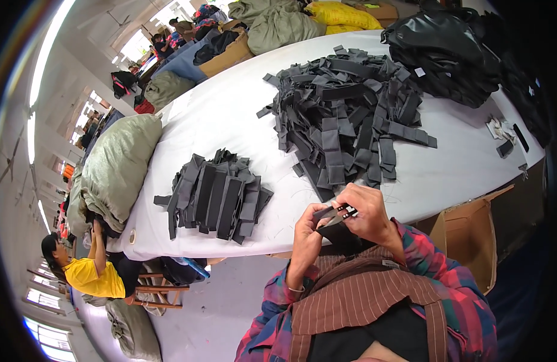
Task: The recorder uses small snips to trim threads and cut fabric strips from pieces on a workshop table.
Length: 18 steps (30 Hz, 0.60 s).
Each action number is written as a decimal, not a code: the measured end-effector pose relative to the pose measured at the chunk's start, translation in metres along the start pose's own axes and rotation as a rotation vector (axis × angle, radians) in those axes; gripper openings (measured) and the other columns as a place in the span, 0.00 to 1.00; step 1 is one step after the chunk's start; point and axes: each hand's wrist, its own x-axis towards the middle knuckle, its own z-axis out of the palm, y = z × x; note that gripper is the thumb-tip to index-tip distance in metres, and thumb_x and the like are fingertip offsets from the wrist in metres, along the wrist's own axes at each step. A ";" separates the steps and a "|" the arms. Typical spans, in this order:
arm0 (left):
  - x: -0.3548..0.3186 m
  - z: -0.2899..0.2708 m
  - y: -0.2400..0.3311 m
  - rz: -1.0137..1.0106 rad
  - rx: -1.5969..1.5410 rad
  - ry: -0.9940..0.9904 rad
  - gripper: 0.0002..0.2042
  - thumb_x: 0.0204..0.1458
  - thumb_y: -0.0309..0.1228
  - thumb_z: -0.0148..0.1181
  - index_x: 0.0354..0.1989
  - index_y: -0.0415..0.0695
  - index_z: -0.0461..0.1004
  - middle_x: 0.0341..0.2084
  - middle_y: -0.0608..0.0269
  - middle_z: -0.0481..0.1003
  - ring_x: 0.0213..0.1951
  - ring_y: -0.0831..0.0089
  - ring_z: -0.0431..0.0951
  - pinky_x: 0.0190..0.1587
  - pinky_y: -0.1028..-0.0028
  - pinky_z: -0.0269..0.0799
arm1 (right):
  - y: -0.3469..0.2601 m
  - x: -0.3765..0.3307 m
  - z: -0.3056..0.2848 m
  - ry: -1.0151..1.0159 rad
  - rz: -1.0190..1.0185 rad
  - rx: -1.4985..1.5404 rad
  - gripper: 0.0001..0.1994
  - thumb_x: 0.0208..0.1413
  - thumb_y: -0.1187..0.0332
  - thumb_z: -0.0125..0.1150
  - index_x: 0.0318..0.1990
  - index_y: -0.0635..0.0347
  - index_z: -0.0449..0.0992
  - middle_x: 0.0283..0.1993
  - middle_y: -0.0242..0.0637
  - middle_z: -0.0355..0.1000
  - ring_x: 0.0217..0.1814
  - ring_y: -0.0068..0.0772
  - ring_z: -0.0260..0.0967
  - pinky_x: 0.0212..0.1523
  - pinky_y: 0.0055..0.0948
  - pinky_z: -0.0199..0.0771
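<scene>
At the table's near edge, my right hand [367,209] is closed around small thread snips [334,221] with dark handles. The metal blades point toward my left hand [307,234], whose fingers pinch a dark grey fabric strip [322,213]. Both hands are close together, and part of the strip is hidden by the fingers. Just beyond them spreads a large loose heap of dark grey fabric strips [345,114]. To the left lies a smaller, neater pile of similar strips [213,196], laid mostly side by side.
The white table [230,130] carries black shiny bundles [444,57] at far right and white scraps [500,130] near its right edge. An open cardboard box [468,238] stands below, right. A stuffed greenish sack [119,166] leans at left, beside a seated person in yellow [97,277].
</scene>
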 end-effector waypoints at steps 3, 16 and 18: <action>0.013 0.009 0.004 -0.072 -0.110 0.093 0.07 0.56 0.22 0.54 0.43 0.40 0.71 0.36 0.68 0.74 0.40 0.82 0.73 0.43 0.82 0.68 | 0.010 0.003 0.003 -0.020 0.165 0.134 0.08 0.39 0.74 0.65 0.28 0.61 0.73 0.26 0.38 0.69 0.27 0.41 0.71 0.25 0.30 0.68; 0.024 0.012 0.013 -0.229 -0.317 0.112 0.11 0.56 0.28 0.55 0.46 0.38 0.68 0.31 0.49 0.78 0.31 0.71 0.79 0.34 0.75 0.76 | 0.026 -0.005 -0.033 -0.046 0.354 0.003 0.14 0.45 0.69 0.68 0.41 0.58 0.77 0.33 0.34 0.74 0.29 0.33 0.68 0.36 0.27 0.68; 0.022 0.010 0.013 -0.254 -0.316 0.103 0.11 0.57 0.28 0.54 0.46 0.37 0.68 0.31 0.49 0.78 0.30 0.70 0.79 0.34 0.75 0.76 | 0.026 -0.011 -0.036 -0.033 0.350 -0.020 0.13 0.45 0.68 0.68 0.40 0.57 0.77 0.31 0.34 0.73 0.28 0.32 0.66 0.34 0.29 0.65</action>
